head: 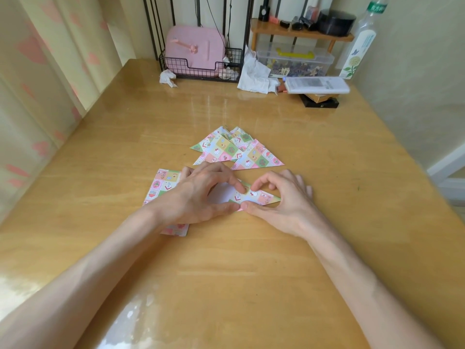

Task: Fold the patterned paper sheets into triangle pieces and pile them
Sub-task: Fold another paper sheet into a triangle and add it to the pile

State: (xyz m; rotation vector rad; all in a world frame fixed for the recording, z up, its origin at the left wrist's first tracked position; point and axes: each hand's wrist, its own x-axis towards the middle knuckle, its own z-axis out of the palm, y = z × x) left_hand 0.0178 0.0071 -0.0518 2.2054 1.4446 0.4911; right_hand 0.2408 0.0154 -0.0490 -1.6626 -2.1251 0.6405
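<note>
A person's left hand (pixel 196 195) and right hand (pixel 284 200) pinch a half-folded patterned sheet (pixel 254 195), its long axis running between them, tip pointing toward the right palm.

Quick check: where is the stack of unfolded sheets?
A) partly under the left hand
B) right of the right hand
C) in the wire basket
A: the stack of unfolded sheets lies left, partly covered by the left hand, which holds the half-folded sheet.

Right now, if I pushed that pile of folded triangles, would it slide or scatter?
Probably both. The triangles are thin paper, so likely light, and the table looks glossy, so they should slide easily. They lie loosely overlapped, not squared up, so a push would likely spread them.
</note>
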